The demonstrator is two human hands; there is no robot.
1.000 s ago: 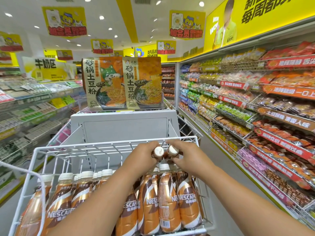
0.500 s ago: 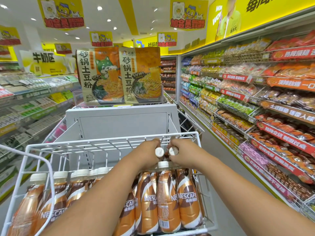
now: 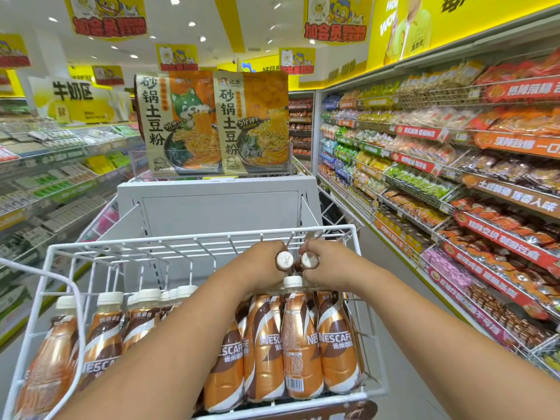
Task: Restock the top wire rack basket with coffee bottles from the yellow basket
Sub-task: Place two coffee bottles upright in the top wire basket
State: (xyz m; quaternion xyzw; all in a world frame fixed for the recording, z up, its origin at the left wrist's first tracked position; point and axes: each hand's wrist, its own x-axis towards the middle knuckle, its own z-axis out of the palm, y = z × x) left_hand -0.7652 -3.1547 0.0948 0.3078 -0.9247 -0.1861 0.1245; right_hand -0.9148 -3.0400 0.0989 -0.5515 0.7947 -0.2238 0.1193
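- Both forearms reach forward and slightly inward over the white wire rack basket (image 3: pixel 48 268), so the two hands meet side by side near its far right corner.
- The left hand (image 3: pixel 257 265) is curled round a coffee bottle (image 3: pixel 284 260) held tipped back, its pale cap facing the camera; the knuckles face up and the fingers wrap the neck.
- The right hand (image 3: pixel 328 265) grips a second bottle (image 3: pixel 309 260) in the same tilted way, the two caps nearly touching between the hands.
- Under the hands, upright Nescafé bottles (image 3: pixel 300 344) fill the right part of the basket, packed tight against its front rail.
- More of the same bottles (image 3: pixel 103 338) stand in a row along the left part, partly hidden by the left forearm.
- The yellow basket is out of view.
- Behind the basket stands a grey display panel (image 3: pixel 218 207) with two noodle packets (image 3: pixel 212 122) on top; stocked snack shelves (image 3: pixel 454 177) run along the right.
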